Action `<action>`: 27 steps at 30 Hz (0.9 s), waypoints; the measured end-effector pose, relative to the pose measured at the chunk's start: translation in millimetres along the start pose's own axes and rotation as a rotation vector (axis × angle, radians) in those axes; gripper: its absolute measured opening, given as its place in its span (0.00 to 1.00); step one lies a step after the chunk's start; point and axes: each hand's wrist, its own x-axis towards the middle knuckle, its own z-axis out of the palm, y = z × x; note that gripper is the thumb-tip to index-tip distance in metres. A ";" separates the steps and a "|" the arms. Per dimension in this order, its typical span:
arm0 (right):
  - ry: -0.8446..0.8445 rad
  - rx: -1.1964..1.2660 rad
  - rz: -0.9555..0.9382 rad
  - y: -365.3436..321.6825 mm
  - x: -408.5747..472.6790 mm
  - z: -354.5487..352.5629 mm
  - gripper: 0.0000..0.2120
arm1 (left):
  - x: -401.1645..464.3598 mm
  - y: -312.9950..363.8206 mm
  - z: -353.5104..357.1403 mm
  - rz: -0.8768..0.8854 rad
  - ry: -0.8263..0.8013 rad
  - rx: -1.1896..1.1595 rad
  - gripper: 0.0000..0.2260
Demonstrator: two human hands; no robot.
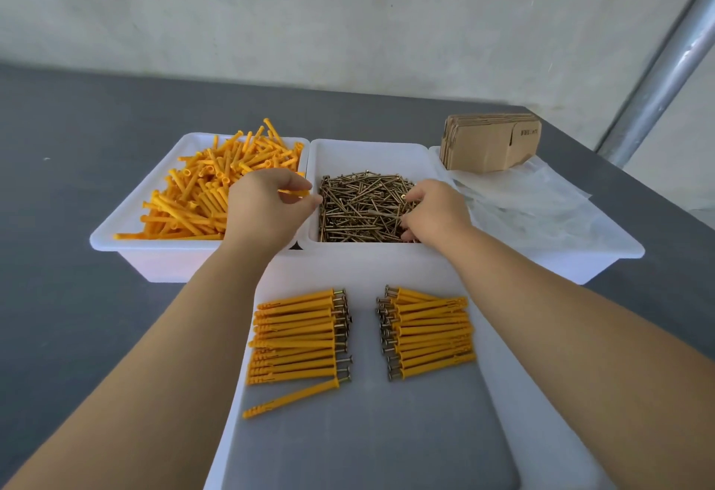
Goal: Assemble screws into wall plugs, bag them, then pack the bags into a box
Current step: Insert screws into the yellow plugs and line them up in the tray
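Between thumb and curled fingers of the left hand [267,205]: one orange wall plug [296,193], pinched and held level over the right edge of the plug bin [116,232], just beside the screw bin [371,155]. Left forearm reaches straight forward from lower left, wrist slightly bent inward.

Right hand [435,211] is palm down in the screw pile [361,207], fingers curled into the screws; whether it grips one, cannot tell. Right forearm comes in from lower right, angled toward centre.

Near tray [499,393], below both wrists: two rows of assembled plugs with screws, left row [298,335] and right row [429,331], screw heads facing the middle gap. One assembled piece [290,398] lies apart, tilted, below the left row.

Far right bin [603,257]: clear bags [534,195], flat cardboard boxes [489,143] stacked behind them.
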 end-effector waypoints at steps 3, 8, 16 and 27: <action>-0.057 0.283 0.041 0.9 -8.4 -14.3 0.20 | -1.4 4.4 2.2 0.078 0.060 0.027 0.03; -0.336 0.954 0.179 -2.9 -32.9 -29.6 0.12 | -7.3 21.3 7.5 0.273 0.078 0.073 0.07; -0.333 1.105 -0.048 0.6 -55.4 -13.5 0.07 | -30.9 42.2 26.5 0.345 -0.158 0.029 0.03; -0.090 0.890 -0.214 3.4 -60.3 -10.3 0.13 | -36.6 41.9 34.6 0.177 -0.341 -0.176 0.02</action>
